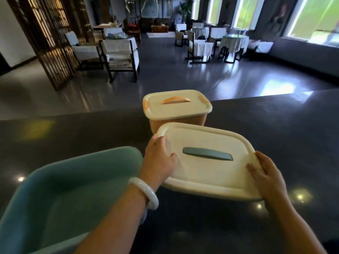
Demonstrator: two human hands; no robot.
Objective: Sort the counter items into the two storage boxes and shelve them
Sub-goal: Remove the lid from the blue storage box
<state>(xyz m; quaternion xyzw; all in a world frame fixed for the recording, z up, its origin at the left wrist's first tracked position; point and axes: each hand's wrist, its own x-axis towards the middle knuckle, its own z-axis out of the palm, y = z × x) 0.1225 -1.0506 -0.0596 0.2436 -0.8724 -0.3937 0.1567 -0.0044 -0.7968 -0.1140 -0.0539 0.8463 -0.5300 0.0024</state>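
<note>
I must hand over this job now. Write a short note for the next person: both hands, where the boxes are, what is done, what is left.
Left hand and right hand each grip one end of the cream lid with the teal handle, held tilted over the dark counter.
The teal box stands open at the near left; nothing is visible inside it.
The orange box stands behind the lid, closed.
Done: teal box is uncovered.
Left: fill the boxes, close them and shelve them. No items or shelf are in view.

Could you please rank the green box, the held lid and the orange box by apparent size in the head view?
1. Green box, nearest and cropped.
2. Lid, held in both hands.
3. Orange box, farthest; true sizes may be alike.
</note>
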